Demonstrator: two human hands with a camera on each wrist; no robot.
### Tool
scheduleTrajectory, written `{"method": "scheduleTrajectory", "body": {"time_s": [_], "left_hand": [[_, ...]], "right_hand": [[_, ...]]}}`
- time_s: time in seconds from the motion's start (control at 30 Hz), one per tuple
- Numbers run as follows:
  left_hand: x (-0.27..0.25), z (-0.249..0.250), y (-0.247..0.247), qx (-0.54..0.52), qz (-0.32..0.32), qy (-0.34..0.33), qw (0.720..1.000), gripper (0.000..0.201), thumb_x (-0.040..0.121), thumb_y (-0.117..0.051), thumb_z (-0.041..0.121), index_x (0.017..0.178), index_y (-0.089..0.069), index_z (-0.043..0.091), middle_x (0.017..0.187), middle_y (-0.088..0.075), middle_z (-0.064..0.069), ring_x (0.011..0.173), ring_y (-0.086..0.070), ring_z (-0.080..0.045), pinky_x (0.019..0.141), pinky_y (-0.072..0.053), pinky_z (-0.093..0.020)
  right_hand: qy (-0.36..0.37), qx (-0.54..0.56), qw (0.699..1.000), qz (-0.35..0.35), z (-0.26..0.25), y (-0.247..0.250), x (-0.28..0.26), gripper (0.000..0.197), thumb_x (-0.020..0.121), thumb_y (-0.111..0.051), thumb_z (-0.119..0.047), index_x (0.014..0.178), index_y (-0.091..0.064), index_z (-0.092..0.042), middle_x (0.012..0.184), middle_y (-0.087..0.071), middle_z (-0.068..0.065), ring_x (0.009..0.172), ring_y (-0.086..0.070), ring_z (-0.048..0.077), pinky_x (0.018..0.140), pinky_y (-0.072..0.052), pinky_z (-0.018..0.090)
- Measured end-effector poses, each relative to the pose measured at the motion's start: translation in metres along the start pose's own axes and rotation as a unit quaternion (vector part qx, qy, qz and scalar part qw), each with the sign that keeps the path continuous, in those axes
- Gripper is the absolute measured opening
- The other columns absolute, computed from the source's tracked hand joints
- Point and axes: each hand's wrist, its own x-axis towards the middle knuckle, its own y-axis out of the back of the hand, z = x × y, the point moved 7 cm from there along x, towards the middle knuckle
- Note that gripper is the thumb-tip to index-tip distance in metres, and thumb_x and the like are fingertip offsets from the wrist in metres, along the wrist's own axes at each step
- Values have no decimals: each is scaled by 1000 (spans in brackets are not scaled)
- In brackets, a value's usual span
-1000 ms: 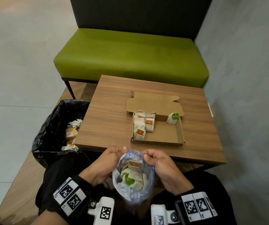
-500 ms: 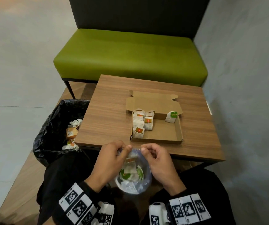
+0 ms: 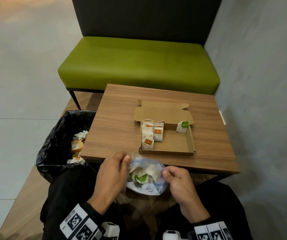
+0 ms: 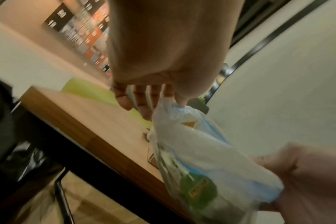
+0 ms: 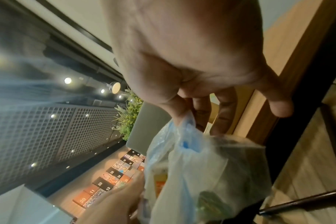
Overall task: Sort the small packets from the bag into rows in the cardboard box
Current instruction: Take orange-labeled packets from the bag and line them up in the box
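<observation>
two hands hold one thin clear plastic bag (image 3: pixel 146 177) by its rim, just in front of the near edge of the wooden counter (image 3: pixel 115 122). left hand (image 3: pixel 110 177) has thumb and forefinger curled together, pinching the bag's left rim; in the left wrist view the other fingers (image 4: pixel 142 104) hang loosely straight beside the pinch. right hand (image 3: pixel 179 184) has its fingers curled in, pinching the right rim; the right wrist view shows the plastic gathered between thumb and forefinger. between the two hands the bag's mouth is spread, and small packets (image 3: pixel 142 174), white with green and orange labels, lie heaped inside it.

on the counter sits the open cardboard box (image 3: pixel 173 146), lid flap folded back. orange-labelled packets (image 3: pixel 149 135) stand in two short rows against its left wall, and one green-labelled packet (image 3: pixel 182 127) leans in the far right corner.
</observation>
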Motion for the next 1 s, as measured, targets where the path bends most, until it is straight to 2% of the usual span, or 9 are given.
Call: {"method": "scheduleTrajectory", "body": {"time_s": [0.07,0.13,0.2,0.37,0.53,0.7,0.8,0.9,1.0], "left_hand": [[1,8,1,13,-15,-49,999,33,102,-39,44,119,-63,28,112,-59,17,104,-55,-1,88,-45,-29],[2,16,-4,30,-62,-90,994,47,98,-33,58,126,-59,31,119,-59,19,112,-53,0,94,-44,-31],[5,19,-7,74,-89,-110,987,48,94,-35,64,116,-63,32,110,-64,19,104,-57,-1,91,-47,-34],[11,16,-4,71,-94,-64,991,28,96,-52,46,80,-65,26,62,-62,9,62,-57,-5,59,-42,-27],[9,5,-13,-155,-147,55,975,36,98,-56,33,72,-63,10,63,-60,-4,59,-54,-16,62,-45,-32],[8,3,-17,-290,-179,110,934,41,97,-54,36,81,-67,1,72,-66,-17,64,-56,-25,64,-44,-32],[10,4,-9,-301,-156,92,936,32,92,-52,39,100,-71,14,87,-76,-7,76,-71,-15,66,-54,-22],[12,-5,2,-268,-100,88,954,37,85,-58,46,116,-65,27,100,-75,0,95,-70,-11,75,-57,-24],[12,-7,8,-199,-56,73,976,19,90,-63,40,107,-67,32,88,-75,6,82,-71,-8,69,-56,-25]], "right_hand": [[-13,1,1000,-21,-4,-2,1,33,100,-51,-9,71,-68,-11,76,-71,11,72,-64,15,67,-48,27],[-18,-12,999,-29,-6,-5,3,35,100,-49,-12,70,-66,-14,82,-70,9,80,-67,20,71,-50,31],[-21,-11,999,-42,-8,-8,3,34,101,-48,-14,72,-66,-14,86,-70,10,83,-69,23,72,-52,32],[-23,-9,996,-86,-13,-11,0,36,103,-47,-18,73,-66,-16,77,-70,3,75,-68,15,73,-52,30],[38,-120,989,-82,-19,-7,4,26,100,-55,-23,79,-69,-21,88,-68,-2,84,-65,12,79,-54,30],[80,-118,987,-69,-29,-4,2,23,99,-57,-19,80,-69,-22,79,-68,-7,74,-63,2,66,-49,17],[77,-73,994,-21,-24,3,5,28,98,-57,-14,73,-67,-20,69,-64,-6,65,-59,1,60,-46,15],[66,-21,997,36,-16,9,8,24,97,-58,-12,76,-70,-15,69,-65,-3,68,-59,8,65,-46,23],[73,7,995,64,-16,11,7,24,97,-58,-14,77,-70,-13,66,-63,-1,62,-57,4,63,-47,23]]}}
